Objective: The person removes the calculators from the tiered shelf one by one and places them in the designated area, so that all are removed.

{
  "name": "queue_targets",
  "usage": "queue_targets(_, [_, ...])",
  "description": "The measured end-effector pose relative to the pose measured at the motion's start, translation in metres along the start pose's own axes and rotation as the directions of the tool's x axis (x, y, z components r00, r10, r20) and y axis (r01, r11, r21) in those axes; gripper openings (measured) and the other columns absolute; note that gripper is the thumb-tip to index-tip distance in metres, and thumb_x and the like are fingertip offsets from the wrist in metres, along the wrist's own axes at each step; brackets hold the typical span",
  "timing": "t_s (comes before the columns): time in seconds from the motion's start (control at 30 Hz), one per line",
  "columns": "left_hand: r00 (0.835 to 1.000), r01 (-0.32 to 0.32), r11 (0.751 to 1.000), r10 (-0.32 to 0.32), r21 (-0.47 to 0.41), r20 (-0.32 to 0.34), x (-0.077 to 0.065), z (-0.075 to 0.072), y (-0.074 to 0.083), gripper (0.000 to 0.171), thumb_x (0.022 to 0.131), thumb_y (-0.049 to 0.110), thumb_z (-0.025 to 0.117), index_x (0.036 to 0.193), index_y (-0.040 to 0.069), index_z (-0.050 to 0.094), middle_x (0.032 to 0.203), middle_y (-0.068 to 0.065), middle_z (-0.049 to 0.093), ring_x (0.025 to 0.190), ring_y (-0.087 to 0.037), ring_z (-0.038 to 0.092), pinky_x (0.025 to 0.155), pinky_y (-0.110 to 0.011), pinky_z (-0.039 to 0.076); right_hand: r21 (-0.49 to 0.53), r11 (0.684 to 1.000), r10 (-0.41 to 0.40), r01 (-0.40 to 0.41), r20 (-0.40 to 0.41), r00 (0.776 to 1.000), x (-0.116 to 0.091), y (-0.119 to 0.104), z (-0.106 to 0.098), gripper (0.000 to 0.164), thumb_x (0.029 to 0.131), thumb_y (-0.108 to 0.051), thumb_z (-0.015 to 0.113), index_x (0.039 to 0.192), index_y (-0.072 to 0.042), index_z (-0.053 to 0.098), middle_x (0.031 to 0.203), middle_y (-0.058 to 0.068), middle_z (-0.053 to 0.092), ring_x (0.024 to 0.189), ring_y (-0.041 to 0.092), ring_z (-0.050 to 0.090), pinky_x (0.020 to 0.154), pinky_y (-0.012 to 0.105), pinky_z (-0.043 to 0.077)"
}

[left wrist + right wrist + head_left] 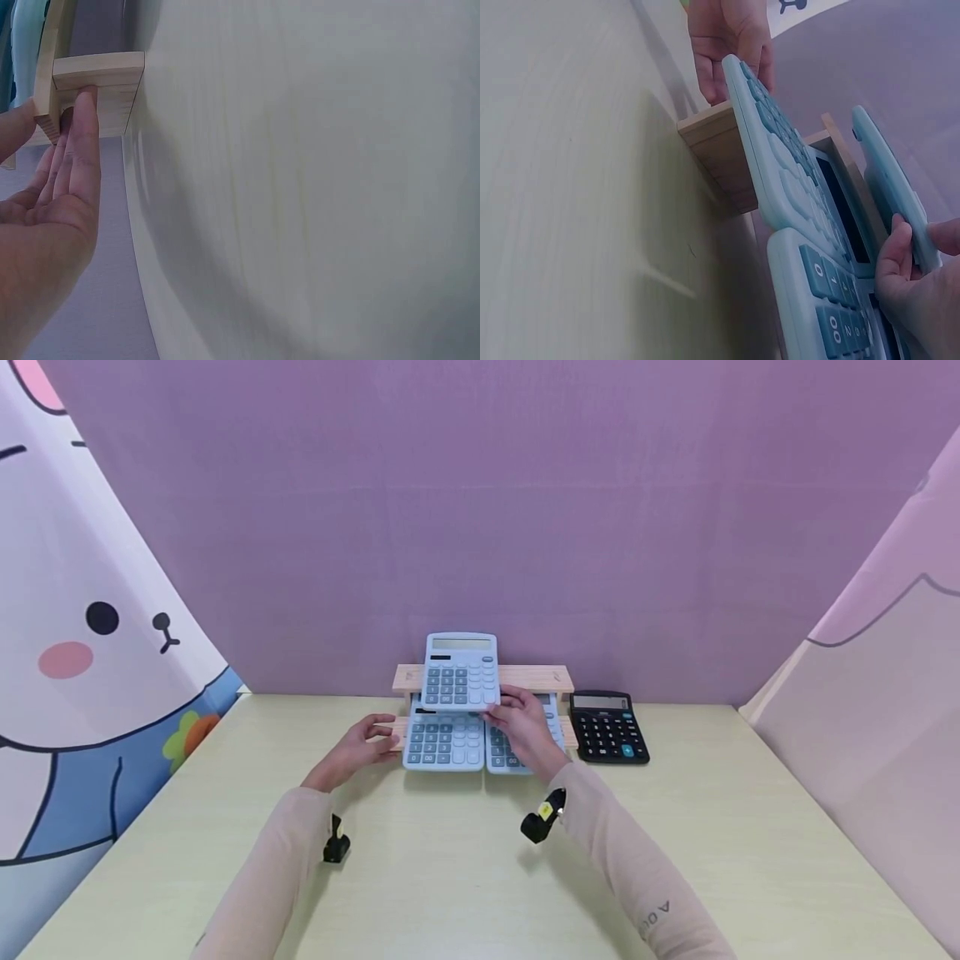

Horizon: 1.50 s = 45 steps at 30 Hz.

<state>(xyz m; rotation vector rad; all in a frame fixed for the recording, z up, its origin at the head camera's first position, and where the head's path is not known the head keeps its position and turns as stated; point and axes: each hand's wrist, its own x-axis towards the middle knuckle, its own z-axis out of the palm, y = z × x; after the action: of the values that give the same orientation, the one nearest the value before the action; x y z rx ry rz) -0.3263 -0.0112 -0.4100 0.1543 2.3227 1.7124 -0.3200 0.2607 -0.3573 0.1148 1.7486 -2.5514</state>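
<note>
My right hand (pixel 522 724) pinches a light-blue calculator (pixel 460 670) by its lower right corner, thumb on the front and fingers behind. The calculator stands tilted at the upper tier of a small wooden rack (pixel 536 677); in the right wrist view a gap shows between the held calculator (pixel 896 187) and the rack's upper board. Two more light-blue calculators lean side by side on the lower tier, the left one (pixel 444 743) and the right one (pixel 504 758), partly hidden by my right hand. At the rack's left end, my left hand (pixel 358 745) grips the lower board (pixel 46 82) between thumb and fingers.
A black calculator (pixel 609 727) leans beside the rack's right end. The rack stands at the back of a pale wooden table (pixel 465 868), close to a purple curtain (pixel 480 510). Printed cloth (pixel 90 568) hangs at the left side.
</note>
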Motion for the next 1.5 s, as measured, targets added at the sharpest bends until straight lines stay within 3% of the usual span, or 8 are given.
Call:
queue_targets(0.43, [1.0,-0.024,0.999,0.024,-0.025,-0.001,-0.001,0.001,0.004,0.055,0.092,0.008,0.052,0.139,0.002,0.025,0.129,-0.024,0.039,0.1,-0.022,0.057,0.094,-0.039,0.05,-0.008,1.0,-0.011,0.012,0.024,1.0,-0.004,-0.007,-0.016,0.051,0.08,0.015,0.053,0.128,0.0,0.039,0.101,0.01,0.051,0.079,0.015,0.058,0.081,0.023,0.055])
queue_targets(0.87, [1.0,-0.008,1.0,0.008,-0.014,-0.01,0.001,0.001,-0.001,0.055,0.091,0.01,0.055,0.139,0.005,0.027,0.129,-0.022,0.04,0.102,-0.025,0.057,0.093,-0.037,0.051,-0.006,1.0,0.001,-0.001,0.022,1.0,-0.011,-0.011,-0.032,0.051,0.08,0.016,0.051,0.127,0.001,0.038,0.1,0.008,0.051,0.079,0.014,0.059,0.081,0.022,0.055])
queue_targets(1.5, [1.0,-0.012,1.0,0.012,-0.005,-0.011,-0.001,0.001,0.0,0.055,0.091,0.01,0.054,0.139,0.004,0.027,0.129,-0.022,0.041,0.104,-0.026,0.056,0.093,-0.037,0.051,-0.027,1.0,0.009,-0.009,-0.025,1.0,-0.021,-0.023,-0.067,0.057,0.081,0.013,0.054,0.133,-0.002,0.035,0.097,0.004,0.05,0.08,0.012,0.059,0.081,0.022,0.055])
